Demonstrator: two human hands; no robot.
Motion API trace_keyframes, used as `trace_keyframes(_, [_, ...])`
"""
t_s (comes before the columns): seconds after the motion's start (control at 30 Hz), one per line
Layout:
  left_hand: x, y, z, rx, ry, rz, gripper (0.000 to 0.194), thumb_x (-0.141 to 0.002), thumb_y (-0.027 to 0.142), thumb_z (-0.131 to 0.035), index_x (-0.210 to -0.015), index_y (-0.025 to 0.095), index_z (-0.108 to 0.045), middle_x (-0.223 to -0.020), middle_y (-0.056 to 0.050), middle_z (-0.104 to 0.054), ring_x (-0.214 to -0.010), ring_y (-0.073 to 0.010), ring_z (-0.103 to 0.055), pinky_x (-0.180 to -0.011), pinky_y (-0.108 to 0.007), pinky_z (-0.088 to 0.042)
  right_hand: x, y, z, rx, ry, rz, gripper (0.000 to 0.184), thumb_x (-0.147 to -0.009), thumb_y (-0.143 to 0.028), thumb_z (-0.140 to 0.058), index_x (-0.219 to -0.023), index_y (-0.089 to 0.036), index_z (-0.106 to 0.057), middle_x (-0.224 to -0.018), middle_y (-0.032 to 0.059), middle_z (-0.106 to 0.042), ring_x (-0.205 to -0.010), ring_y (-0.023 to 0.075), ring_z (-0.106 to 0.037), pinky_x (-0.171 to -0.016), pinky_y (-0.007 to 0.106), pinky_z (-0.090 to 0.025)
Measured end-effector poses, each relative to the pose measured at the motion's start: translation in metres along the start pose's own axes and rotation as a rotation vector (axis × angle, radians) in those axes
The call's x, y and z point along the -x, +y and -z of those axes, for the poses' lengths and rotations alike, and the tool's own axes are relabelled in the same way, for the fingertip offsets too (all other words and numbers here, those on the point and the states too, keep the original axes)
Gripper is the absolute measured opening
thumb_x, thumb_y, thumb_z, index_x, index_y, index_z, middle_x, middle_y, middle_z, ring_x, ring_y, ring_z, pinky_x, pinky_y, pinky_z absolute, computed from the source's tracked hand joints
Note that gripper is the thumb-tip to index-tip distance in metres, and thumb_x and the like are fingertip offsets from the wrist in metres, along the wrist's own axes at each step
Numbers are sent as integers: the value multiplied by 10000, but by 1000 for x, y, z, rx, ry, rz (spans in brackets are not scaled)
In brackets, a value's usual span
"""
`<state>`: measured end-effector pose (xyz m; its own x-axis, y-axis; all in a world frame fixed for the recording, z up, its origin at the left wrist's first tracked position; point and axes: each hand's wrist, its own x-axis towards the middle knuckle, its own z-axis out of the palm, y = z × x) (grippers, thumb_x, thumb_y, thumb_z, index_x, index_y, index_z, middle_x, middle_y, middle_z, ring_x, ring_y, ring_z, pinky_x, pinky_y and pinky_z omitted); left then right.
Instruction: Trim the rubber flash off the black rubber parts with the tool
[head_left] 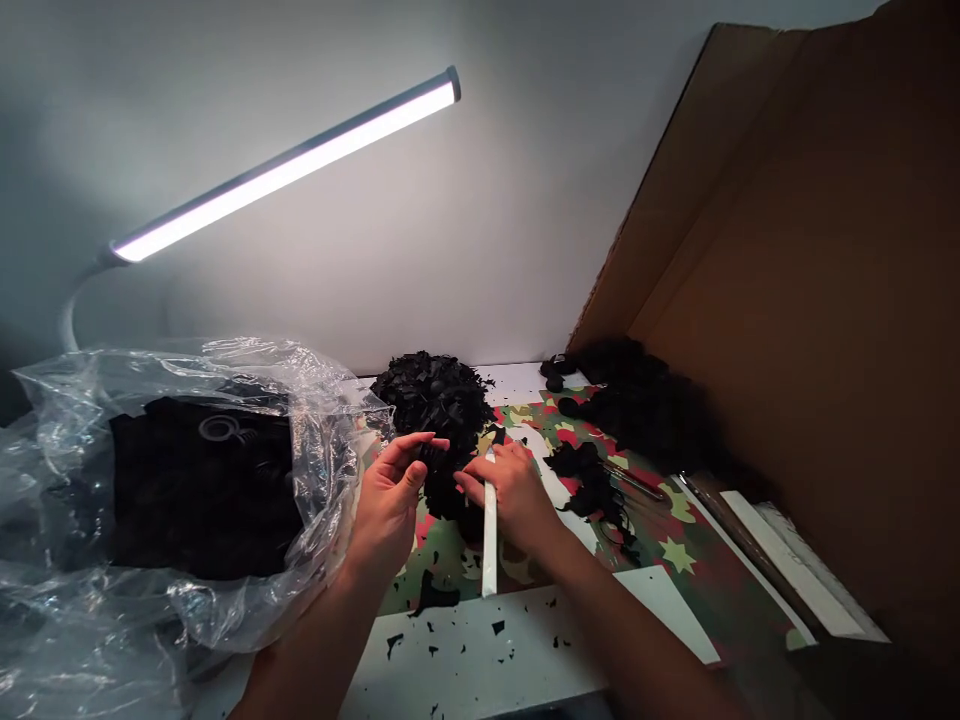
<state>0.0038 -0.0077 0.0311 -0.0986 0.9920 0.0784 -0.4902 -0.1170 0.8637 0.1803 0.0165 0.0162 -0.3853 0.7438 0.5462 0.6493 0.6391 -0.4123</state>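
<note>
My right hand (514,495) is closed around a slim white-handled tool (490,550), whose handle points back toward me. Its working end is lost among the fingers and dark material. My left hand (390,495) is raised beside it, thumb and fingers apart. Black material lies behind those fingers, and I cannot make out any piece between them. Just beyond both hands rises a heap of black scraps (431,390). A loose black piece (436,594) lies on the patterned sheet (525,572) below my left hand.
On the left, a clear plastic bag (322,500) holds black pieces (202,490). A large black pile (645,405) rests against a cardboard panel (810,260). Tweezers-like metal tools (634,480) lie right of a small black clump (581,470). A lit bar lamp (292,165) hangs above.
</note>
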Motion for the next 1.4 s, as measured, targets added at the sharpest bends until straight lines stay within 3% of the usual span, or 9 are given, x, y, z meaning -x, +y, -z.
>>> trace_keyframes(0.13, [-1,-5,6,-69,31,-5,389,-691,394,-885,-989,180,-758,-939,-73,-793,-896,-195,-718,-856,-289,-540,-4,-7,10,-205,93,-151,156,-996,-264,-581,-989,-249,-737,-917,26,-777,-844,225,-634,-839,389,-377])
trace_keyframes(0.27, [0,-5,9,-228,71,-29,274,-736,314,-846,-961,182,-763,-896,-52,-790,-850,-174,-715,-788,-247,-542,-8,-23,15,-357,120,-220,156,-965,-239,-614,-1014,-274,-758,-905,7,-780,-813,213,-641,-821,379,-406])
trace_keyframes(0.4, [3,2,1,-383,105,-77,180,-733,240,-808,-901,184,-772,-830,-24,-769,-764,-146,-692,-703,-217,-538,-7,-30,15,-361,64,-185,147,-930,-229,-666,-1010,-281,-777,-820,-9,-780,-791,210,-640,-818,379,-386])
trace_keyframes(0.53, [6,4,-5,-440,103,-107,145,-727,208,-784,-870,190,-767,-818,-21,-775,-767,-164,-713,-718,-242,-561,-5,-29,12,-280,125,-122,123,-942,-225,-658,-980,-256,-771,-733,-17,-756,-744,192,-621,-820,381,-343])
trace_keyframes(0.7, [9,-2,-2,-516,64,-113,152,-754,219,-775,-906,208,-766,-873,-19,-781,-809,-173,-714,-749,-257,-562,-5,-26,9,-122,215,12,75,-912,-170,-669,-895,-214,-728,-767,-14,-745,-734,172,-584,-811,360,-321])
trace_keyframes(0.9, [6,-4,1,-605,39,-110,120,-770,197,-735,-887,209,-759,-822,1,-756,-781,-156,-693,-738,-237,-536,-3,-23,2,-24,124,-74,126,-849,-80,-644,-821,-201,-665,-722,-27,-700,-731,163,-555,-834,353,-296])
trace_keyframes(1.03, [6,-2,1,-604,9,-94,136,-768,211,-732,-902,206,-756,-839,-1,-756,-784,-152,-685,-721,-226,-526,-6,-8,6,59,121,-141,142,-854,-71,-621,-809,-198,-669,-712,-4,-701,-763,195,-561,-841,368,-296])
trace_keyframes(1.23, [7,-2,2,-564,-23,-48,162,-757,246,-757,-910,195,-749,-824,-6,-756,-754,-153,-671,-672,-226,-510,-9,-2,18,-310,4,-257,91,-901,-201,-675,-909,-255,-748,-765,-21,-766,-761,195,-622,-876,385,-328])
trace_keyframes(1.4, [8,-4,4,-596,-33,-36,153,-765,232,-748,-914,198,-732,-832,-8,-763,-772,-174,-692,-716,-260,-518,-8,-17,18,-317,-16,-165,105,-921,-234,-666,-901,-257,-766,-683,-22,-729,-776,195,-607,-853,381,-319])
